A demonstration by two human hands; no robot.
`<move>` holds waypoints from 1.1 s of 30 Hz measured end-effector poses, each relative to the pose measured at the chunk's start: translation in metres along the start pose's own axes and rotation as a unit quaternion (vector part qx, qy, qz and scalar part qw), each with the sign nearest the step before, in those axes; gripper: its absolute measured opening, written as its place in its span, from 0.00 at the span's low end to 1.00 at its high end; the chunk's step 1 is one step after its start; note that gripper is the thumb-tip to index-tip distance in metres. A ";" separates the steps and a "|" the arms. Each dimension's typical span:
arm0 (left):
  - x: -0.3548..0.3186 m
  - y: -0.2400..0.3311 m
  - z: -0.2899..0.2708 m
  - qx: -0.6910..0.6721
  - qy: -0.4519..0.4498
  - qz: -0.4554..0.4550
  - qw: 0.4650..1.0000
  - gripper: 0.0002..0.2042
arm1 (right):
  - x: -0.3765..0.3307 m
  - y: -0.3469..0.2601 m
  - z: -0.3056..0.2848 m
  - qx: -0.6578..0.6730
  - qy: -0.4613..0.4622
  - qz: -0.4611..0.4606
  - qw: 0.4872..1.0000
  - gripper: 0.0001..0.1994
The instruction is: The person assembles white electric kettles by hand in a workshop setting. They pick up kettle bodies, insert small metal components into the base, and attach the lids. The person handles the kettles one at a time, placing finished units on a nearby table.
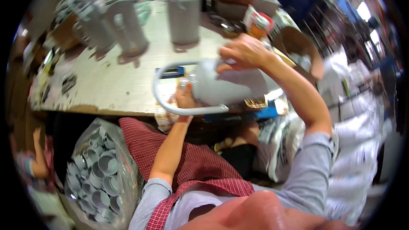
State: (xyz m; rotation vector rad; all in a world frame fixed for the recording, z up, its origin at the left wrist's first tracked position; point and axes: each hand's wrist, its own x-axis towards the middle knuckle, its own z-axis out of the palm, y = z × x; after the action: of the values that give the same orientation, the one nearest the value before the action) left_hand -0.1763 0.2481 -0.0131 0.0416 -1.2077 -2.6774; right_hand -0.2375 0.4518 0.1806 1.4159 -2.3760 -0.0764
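Note:
A pale grey vacuum jug [232, 85] lies sideways over the near edge of the table, its curved carrying handle [156, 86] looping out to the left. My left hand [184, 98] grips the jug at its neck end, inside that loop. Over the far side of the jug's body is my right hand [243, 53], fingers curled inward and slightly blurred. What those fingers hold, if anything, is hidden. A blue-framed piece [172, 72] lies on the table just behind the neck.
Similar grey jugs stand upright farther back: one jug [184, 19] at centre, several at the left. An orange jar [258, 26] and a cardboard box [298, 49] are at the right. A plastic bag [132, 179] of grey cup-shaped parts sits low left. Another person's arm [39, 157] shows far left.

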 end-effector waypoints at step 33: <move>-0.076 0.199 -0.217 0.212 0.244 0.097 0.941 0.26 | -0.184 -0.112 0.145 0.081 0.072 0.534 0.838 0.11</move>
State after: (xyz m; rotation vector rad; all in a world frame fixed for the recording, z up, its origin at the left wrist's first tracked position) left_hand -0.0434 -0.0259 -0.0140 0.5796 -1.4844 -2.0196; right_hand -0.1150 0.5343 -0.0326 -0.0344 -2.7113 0.5096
